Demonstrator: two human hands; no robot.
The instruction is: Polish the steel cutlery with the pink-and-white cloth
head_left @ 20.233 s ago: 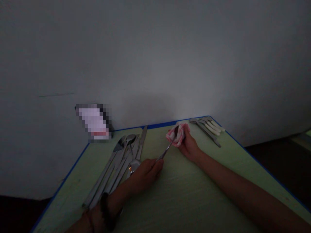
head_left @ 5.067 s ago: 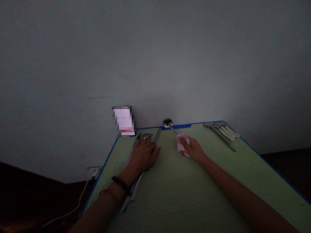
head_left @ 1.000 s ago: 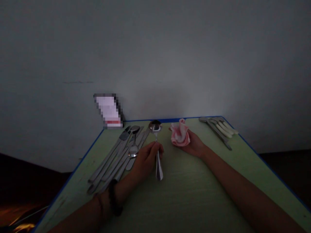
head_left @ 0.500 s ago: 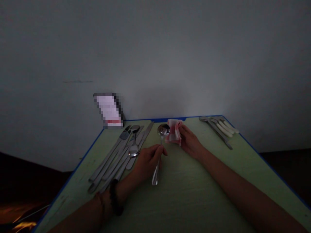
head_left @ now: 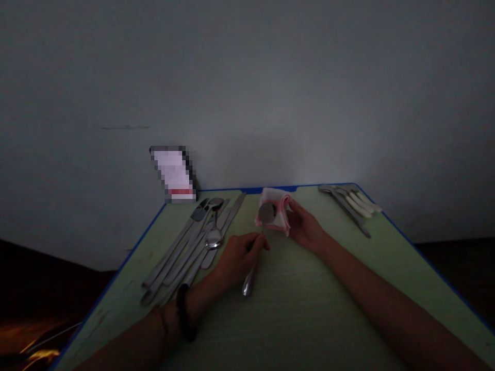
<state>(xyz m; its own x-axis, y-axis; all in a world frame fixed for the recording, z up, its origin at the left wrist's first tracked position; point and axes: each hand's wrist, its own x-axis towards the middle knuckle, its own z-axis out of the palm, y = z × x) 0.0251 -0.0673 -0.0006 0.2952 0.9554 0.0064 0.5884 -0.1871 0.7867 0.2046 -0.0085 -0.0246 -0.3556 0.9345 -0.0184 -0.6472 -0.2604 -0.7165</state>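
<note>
From the left on my feed: loose cutlery (head_left: pixel 213 238) lies heaped; the left hand (head_left: pixel 240 260) clamps the spoon (head_left: pixel 267 213) mid-handle, seemingly to leave its bowl free at the pink cloth (head_left: pixel 274 195), pinched in the right hand (head_left: pixel 308 228). White-handled cutlery (head_left: pixel 359 207) sits beyond. Blue-edged green table (head_left: pixel 309 304), grey wall (head_left: pixel 247 93), all dim!

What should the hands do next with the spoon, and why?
Perhaps the right hand should close the pink-white cloth around the spoon's bowl: the left hand holds the handle, and the bowl shows against the cloth, not wrapped.
</note>
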